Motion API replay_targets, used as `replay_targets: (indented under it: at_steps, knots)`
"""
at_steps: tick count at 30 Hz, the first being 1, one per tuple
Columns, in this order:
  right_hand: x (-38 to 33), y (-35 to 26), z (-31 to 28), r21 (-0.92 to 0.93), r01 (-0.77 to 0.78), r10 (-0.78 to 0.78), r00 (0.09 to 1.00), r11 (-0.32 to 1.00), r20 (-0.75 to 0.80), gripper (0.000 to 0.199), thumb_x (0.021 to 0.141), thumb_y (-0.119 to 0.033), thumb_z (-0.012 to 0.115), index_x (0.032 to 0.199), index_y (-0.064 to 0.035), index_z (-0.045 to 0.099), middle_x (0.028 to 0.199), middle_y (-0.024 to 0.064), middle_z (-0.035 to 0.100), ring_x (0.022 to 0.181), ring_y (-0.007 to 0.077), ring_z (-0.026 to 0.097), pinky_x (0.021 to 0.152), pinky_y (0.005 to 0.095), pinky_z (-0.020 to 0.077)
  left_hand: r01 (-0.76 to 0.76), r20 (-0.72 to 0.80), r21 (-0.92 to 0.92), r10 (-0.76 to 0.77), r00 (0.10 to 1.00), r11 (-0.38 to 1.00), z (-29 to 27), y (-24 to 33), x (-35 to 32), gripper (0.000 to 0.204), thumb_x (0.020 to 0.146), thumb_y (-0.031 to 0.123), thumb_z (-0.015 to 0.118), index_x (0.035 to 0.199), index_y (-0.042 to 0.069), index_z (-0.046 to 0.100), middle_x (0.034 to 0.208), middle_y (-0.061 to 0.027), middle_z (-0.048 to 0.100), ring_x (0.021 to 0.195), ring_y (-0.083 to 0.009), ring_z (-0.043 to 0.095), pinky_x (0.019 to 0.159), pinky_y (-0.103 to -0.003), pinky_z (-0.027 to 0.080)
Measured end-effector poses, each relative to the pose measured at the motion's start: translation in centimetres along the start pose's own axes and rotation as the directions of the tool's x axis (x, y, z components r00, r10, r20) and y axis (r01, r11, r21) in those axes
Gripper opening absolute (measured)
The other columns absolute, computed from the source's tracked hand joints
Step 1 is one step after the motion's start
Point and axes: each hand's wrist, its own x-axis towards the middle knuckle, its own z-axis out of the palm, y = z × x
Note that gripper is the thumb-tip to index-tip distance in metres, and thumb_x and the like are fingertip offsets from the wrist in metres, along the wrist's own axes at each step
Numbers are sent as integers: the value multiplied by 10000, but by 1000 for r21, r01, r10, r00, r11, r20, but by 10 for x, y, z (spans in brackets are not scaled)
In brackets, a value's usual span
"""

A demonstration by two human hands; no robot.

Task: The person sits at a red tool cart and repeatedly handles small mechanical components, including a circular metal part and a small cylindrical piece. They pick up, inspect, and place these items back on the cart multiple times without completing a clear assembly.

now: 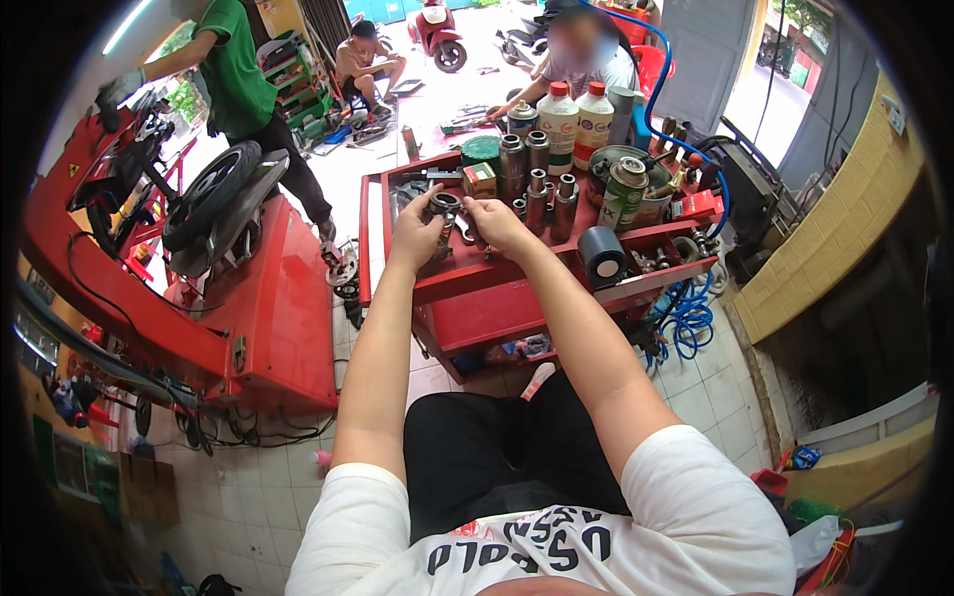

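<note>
Over the top of the red tool cart (437,291) both my hands are at work close together. My left hand (417,234) is closed round a dark metal part with a round, ring-like top (444,203). Just beside it, my right hand (497,226) is closed, its fingers at a shiny metal piece (465,230) that looks like a wrench end; fingers hide part of it. Beyond my hands lie a small yellow-orange box (479,181) and a green round lid (481,150). Several tall steel sockets (512,169) stand upright to the right.
Two white bottles with red caps (561,126), a spray can (624,194) and a dark cylinder (602,256) crowd the cart's right side. A blue hose (688,323) coils below. At left, a red motorcycle lift (283,298) carries a motorcycle wheel (212,197); a person in green (238,74) stands there.
</note>
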Motion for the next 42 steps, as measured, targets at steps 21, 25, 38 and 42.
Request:
replay_targets:
  at_steps: [21, 25, 38, 42]
  knots:
    - [-4, -4, 4, 166, 23, -39, 995, 986, 95, 270, 1108, -291, 520, 1021, -46, 594, 682, -8, 537, 544, 106, 525, 505, 294, 445, 47, 4, -265, -47, 999, 963, -2, 7, -2, 567, 858, -139, 612, 1407, 5, 616, 1105, -65, 738, 982, -107, 688, 832, -256, 572]
    - [-5, -5, 3, 136, 62, -79, 989, 989, 124, 235, 1101, -285, 536, 1051, -63, 592, 700, -13, 549, 553, 98, 540, 497, 279, 444, 63, -17, -267, -70, 997, 962, -2, 7, -1, 548, 864, -138, 616, 1396, -7, 614, 1112, -83, 746, 977, -119, 698, 838, -260, 578]
    - [0, -3, 3, 124, 39, -42, 999, 991, 28, 298, 1086, -302, 572, 993, -37, 671, 675, -33, 561, 534, 63, 497, 469, 272, 405, 94, 1, -380, -101, 995, 920, -2, 2, 3, 550, 843, -153, 614, 1374, -12, 621, 1163, -99, 734, 1040, -148, 701, 875, -280, 595]
    - [-1, -2, 7, 97, 90, -91, 996, 991, 10, 283, 1083, -289, 578, 1006, -34, 673, 677, -34, 564, 544, 61, 494, 483, 268, 410, 143, 51, -373, -134, 990, 917, -7, 6, 1, 586, 835, -162, 542, 1399, -13, 596, 1170, -126, 727, 1025, -180, 720, 892, -308, 598]
